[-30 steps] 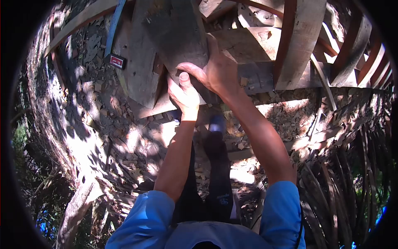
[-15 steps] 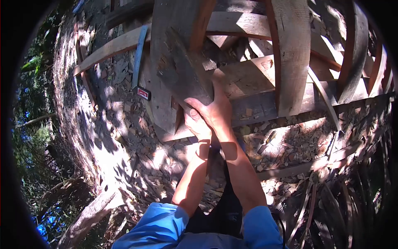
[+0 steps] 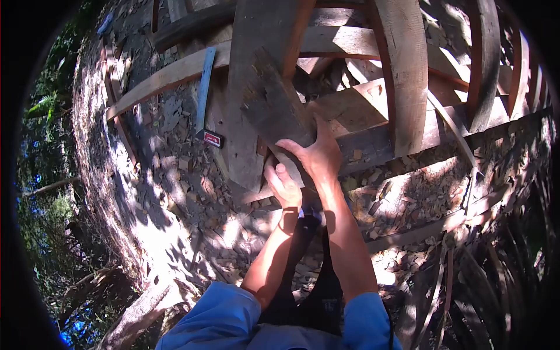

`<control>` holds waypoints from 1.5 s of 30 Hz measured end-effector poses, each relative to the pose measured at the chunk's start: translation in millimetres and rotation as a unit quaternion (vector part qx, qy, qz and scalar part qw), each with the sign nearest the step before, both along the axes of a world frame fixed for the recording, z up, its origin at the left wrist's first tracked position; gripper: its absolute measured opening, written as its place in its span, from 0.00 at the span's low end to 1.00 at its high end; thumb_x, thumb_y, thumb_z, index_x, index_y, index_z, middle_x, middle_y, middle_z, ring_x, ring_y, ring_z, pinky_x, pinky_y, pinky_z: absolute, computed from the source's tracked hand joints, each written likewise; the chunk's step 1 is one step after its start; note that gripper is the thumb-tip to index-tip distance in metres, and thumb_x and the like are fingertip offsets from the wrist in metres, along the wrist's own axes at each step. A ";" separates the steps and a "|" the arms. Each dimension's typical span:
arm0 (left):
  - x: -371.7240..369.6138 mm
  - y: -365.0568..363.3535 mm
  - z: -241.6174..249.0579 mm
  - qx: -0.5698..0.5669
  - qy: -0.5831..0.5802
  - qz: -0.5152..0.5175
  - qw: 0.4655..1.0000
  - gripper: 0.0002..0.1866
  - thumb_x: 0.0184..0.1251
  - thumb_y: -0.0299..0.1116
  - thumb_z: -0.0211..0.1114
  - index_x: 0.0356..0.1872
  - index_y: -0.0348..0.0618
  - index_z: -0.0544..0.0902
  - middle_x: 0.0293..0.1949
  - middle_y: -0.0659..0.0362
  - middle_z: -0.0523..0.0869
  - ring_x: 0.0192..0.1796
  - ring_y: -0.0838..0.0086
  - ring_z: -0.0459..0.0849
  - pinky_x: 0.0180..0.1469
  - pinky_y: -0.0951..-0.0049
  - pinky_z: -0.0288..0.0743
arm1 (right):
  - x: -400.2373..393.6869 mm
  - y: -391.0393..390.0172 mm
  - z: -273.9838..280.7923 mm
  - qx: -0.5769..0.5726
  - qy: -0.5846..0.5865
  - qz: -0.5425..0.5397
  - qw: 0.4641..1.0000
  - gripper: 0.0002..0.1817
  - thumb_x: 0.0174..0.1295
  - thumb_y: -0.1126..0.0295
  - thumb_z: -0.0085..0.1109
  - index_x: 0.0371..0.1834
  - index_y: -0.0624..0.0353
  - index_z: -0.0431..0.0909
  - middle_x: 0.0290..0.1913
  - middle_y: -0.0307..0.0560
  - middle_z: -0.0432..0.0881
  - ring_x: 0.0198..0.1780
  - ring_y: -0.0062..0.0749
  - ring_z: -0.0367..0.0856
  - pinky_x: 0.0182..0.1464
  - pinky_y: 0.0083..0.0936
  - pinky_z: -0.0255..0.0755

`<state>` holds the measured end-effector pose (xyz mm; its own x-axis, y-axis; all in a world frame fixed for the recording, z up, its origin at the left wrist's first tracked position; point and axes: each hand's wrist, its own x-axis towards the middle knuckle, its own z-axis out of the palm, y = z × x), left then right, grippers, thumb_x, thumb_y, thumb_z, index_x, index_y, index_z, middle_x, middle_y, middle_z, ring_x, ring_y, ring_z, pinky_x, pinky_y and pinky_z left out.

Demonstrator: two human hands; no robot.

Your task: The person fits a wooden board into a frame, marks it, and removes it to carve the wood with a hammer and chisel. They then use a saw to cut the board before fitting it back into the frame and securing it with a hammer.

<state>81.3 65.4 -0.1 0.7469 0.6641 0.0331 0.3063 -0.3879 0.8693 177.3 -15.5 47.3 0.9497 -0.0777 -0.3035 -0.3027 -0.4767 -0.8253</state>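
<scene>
Splintered board (image 3: 273, 105), ragged end toward 11 o'clock, seems mid-handling; right hand (image 3: 319, 154) clasps it; left hand (image 3: 284, 185), at 6 o'clock, grip unclear; turning it likely needs both.

Outdoor woodworking spot: sun-dappled, leaf-littered ground (image 3: 402, 198), rough timbers (image 3: 405, 81), try square (image 3: 206, 90), green foliage (image 3: 58, 216) at edge.
</scene>
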 end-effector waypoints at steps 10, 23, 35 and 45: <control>73.9 25.7 102.7 0.228 -0.170 -0.382 0.879 0.19 0.63 0.45 0.70 0.47 0.40 0.86 0.48 0.52 0.86 0.54 0.56 0.82 0.57 0.58 0.75 | -34.2 -12.7 0.4 -0.030 -0.200 -0.076 0.976 0.41 0.51 0.59 0.77 0.68 0.65 0.70 0.58 0.62 0.79 0.57 0.55 0.79 0.59 0.44 0.74; 139.4 28.2 68.9 0.513 -0.045 -0.626 0.586 0.11 0.59 0.43 0.74 0.32 0.49 0.85 0.38 0.64 0.86 0.46 0.71 0.83 0.57 0.65 0.75 | -167.2 -75.1 -94.2 0.223 0.222 -0.397 0.862 0.27 0.70 0.55 0.62 0.61 0.68 0.75 0.36 0.43 0.84 0.34 0.28 0.81 0.43 0.25 0.76; 138.0 25.5 64.1 0.573 -0.012 -0.609 0.548 0.11 0.68 0.46 0.66 0.37 0.54 0.88 0.42 0.66 0.90 0.47 0.73 0.86 0.57 0.61 0.72 | -138.8 -15.9 -126.6 0.473 0.279 -0.667 0.504 0.54 0.67 0.22 0.32 0.76 0.64 0.59 0.63 0.59 0.77 0.63 0.45 0.76 0.65 0.40 0.69; 138.6 25.5 66.5 0.606 0.009 -0.609 0.512 0.14 0.70 0.49 0.62 0.35 0.55 0.89 0.42 0.68 0.90 0.47 0.76 0.85 0.56 0.65 0.67 | -96.2 36.8 -119.3 0.435 0.223 -0.743 0.457 0.34 0.82 0.46 0.30 0.73 0.64 0.65 0.71 0.51 0.70 0.71 0.38 0.68 0.75 0.34 0.57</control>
<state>219.9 90.9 66.4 0.5905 -0.7942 -0.1436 -0.8000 -0.5524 -0.2344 81.1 21.3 -72.0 -0.1273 -0.2025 -0.9710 0.0099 0.9786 -0.2054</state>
